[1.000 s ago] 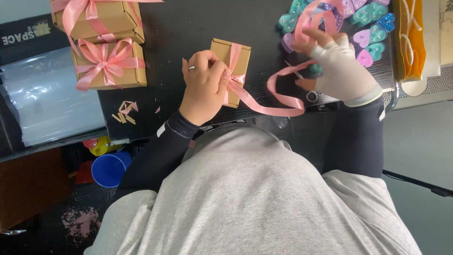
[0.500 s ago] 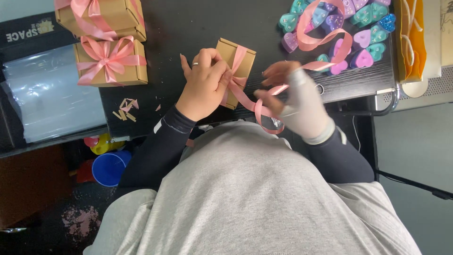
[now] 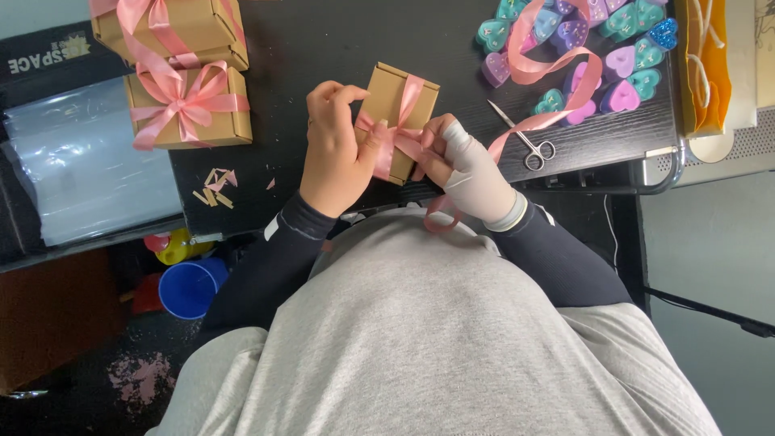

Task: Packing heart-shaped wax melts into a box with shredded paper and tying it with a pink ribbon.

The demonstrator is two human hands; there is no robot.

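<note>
Left hand (image 3: 335,153) pinching pink ribbon (image 3: 397,133) against brown box (image 3: 400,121), bandaged right hand (image 3: 464,161) gripping the other strand; likely to slacken with any loosened pinch.

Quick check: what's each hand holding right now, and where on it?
Both hold the pink ribbon where it crosses on the near face of the brown box. Left hand also steadies the box's left side; right hand pinches the ribbon.
</note>
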